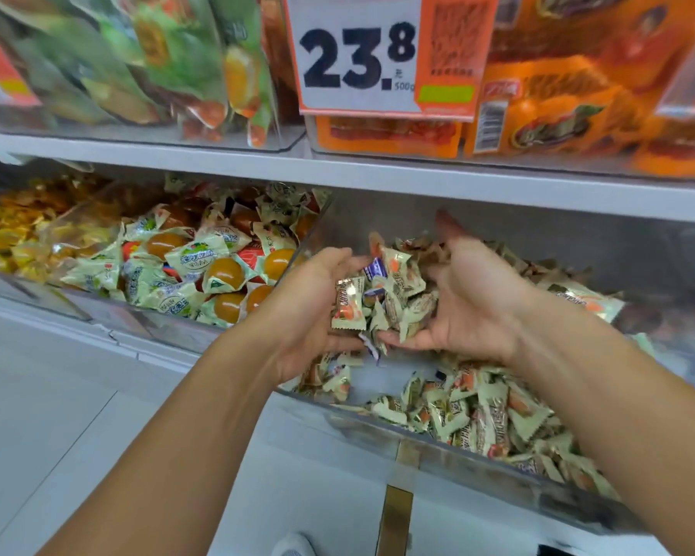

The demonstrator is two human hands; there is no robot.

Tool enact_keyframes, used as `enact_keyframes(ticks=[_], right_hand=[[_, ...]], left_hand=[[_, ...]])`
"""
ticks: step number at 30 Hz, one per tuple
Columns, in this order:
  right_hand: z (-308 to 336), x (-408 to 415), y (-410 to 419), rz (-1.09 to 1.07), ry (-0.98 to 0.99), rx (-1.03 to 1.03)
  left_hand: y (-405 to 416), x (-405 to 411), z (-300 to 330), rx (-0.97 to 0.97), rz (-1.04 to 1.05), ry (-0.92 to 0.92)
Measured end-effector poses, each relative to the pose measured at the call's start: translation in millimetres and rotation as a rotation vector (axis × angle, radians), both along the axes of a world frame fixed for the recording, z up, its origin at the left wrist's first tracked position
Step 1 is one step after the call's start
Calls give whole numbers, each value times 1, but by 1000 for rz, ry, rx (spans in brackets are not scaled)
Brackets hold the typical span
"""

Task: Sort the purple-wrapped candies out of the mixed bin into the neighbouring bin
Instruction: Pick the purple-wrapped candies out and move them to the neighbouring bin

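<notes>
A clear mixed bin (378,423) on the lower shelf holds several cream-wrapped candies (494,419). My left hand (318,302) and my right hand (470,298) face each other above it, palms inward, cupping a heap of candies (390,302) between them. A purple-wrapped candy (374,268) lies on top of the heap near my left fingertips. Another purple wrapper (372,347) peeks out under the heap. The neighbouring bin (177,335) to the left holds green-and-white packets with orange jelly.
A white shelf edge (338,182) runs just above the bins. A price sign reading 23.8 (358,58) hangs from the upper shelf, among orange and green bags. A bin of yellow-wrapped sweets (9,238) stands far left. Pale floor lies below.
</notes>
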State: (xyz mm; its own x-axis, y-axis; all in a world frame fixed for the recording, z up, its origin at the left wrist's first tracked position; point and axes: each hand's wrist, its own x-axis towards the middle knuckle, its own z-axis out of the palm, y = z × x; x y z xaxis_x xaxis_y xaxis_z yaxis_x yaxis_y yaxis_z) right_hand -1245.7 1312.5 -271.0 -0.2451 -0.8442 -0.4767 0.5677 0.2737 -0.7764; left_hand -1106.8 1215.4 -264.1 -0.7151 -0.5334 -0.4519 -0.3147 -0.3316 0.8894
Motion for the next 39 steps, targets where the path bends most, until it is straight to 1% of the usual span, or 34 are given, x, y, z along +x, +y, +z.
enact_keyframes(ticks=[1,4,6,8,9,10,12,13,14,16,17,19,20,21,22,23,24,25,26,27,28,31,32,35,39], right_hand=[[7,-1,3,-7,4,-20],[23,-3,10,-35,111,-11],[21,-6,13,-66,161,32],[19,-8,17,-143,197,83],[20,-7,20,-175,270,117],[21,-8,21,-186,397,162],[25,-10,25,-169,826,315],[26,-12,27,-175,1021,362],[26,-15,28,-165,1173,381],[24,-18,29,-92,1442,413],[22,-18,29,-39,1562,445],[18,-16,29,40,1735,488],[17,-13,29,55,1818,488],[19,-8,29,63,1887,465],[19,-2,29,95,1929,420],[20,6,28,159,1917,348],[18,13,26,244,1829,263],[16,21,24,356,1696,205],[12,28,22,487,1575,193],[7,33,20,611,1518,216],[0,32,17,691,1512,255],[-10,14,7,728,1566,405],[-9,8,5,758,1573,422],[-8,4,1,821,1510,424],[-13,12,-1,871,1518,415]], left_hand=[[2,-2,4,-37,8,35],[4,-10,3,-119,26,99],[5,-13,0,-171,26,100],[5,-14,-2,-193,33,92],[5,-14,-4,-204,29,81],[3,-14,-7,-220,21,65],[1,-14,-12,-291,21,19],[1,-12,-15,-369,34,-20],[0,-11,-17,-499,48,-75],[-2,-9,-20,-866,14,-234],[-2,-8,-23,-1039,-36,-309],[-4,-8,-25,-1278,-116,-382],[-5,-7,-26,-1354,-140,-393],[-6,-6,-25,-1389,-150,-395],[-8,-4,-22,-1381,-152,-397],[-9,-2,-19,-1355,-158,-392],[-11,0,-17,-1331,-171,-386],[-11,3,-16,-1308,-191,-386],[-11,4,-16,-1295,-220,-403],[-9,5,-17,-1296,-248,-434],[-8,4,-20,-1310,-268,-465],[-5,1,-27,-1335,-313,-477],[-5,1,-28,-1326,-346,-475],[-6,1,-29,-1311,-424,-507],[-5,-5,-35,-1378,-462,-541]])
